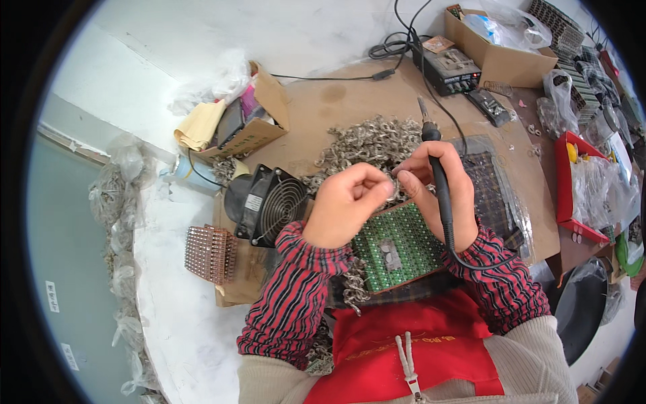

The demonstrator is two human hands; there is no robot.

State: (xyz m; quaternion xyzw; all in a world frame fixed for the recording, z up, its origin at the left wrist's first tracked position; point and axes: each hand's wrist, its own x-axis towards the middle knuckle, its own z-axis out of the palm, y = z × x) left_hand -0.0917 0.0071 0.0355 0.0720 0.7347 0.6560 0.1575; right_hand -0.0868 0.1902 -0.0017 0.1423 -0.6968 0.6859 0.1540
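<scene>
A black soldering iron (441, 183) rests in my right hand (456, 176), its metal tip pointing up and away from me. The thumb and forefinger of that hand also meet near a small metallic bit. My left hand (344, 207) is closed in a pinch close by; what it holds is too small to make out. Below both hands lies a green circuit board panel (404, 236) with rows of small parts and a pale label. Just beyond my fingers is a heap of small silvery metal pieces (377, 138). More metal pieces (354, 286) hang at the panel's left edge.
A black fan (281, 207) stands left of my left hand, beside a copper-coloured panel (210, 252). Farther back are an open carton (266, 108) and a soldering station (447, 67), its cable trailing to the iron. A red box (572, 195) with plastic bags sits at right.
</scene>
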